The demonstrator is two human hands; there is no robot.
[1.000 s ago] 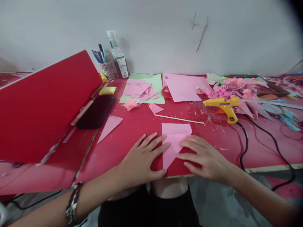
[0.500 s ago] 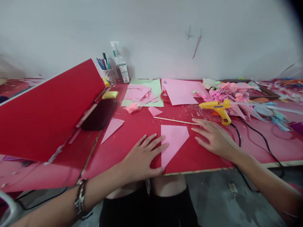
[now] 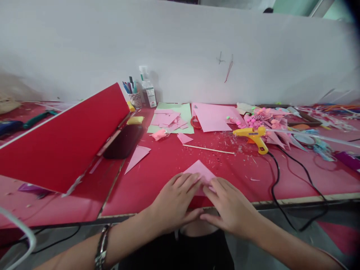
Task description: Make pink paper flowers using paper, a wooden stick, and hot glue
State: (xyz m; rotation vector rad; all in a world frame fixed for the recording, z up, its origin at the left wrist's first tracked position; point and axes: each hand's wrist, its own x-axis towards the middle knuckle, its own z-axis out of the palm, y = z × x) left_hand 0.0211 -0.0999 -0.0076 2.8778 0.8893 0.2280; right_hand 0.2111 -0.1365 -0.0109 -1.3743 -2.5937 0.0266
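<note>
Not much gear on this person tbh. Both arms are bare as far up as the shot goes, and the left hand (image 3: 174, 202) and right hand (image 3: 232, 212) are bare too. The one accessory is a silvery metal link band (image 3: 101, 245) on the left wrist. It could be a watch strap or a bracelet, can't tell which from this angle. Down low there's black clothing (image 3: 168, 255) over the lap, plain and dark, with a bit of bare leg (image 3: 197, 226) peeking out above it.

No words or nos. can be read. Labels are seen on the small bottle (image 3: 148, 93) & the glue gun (image 3: 253, 133), but too tiny & blurry.
</note>
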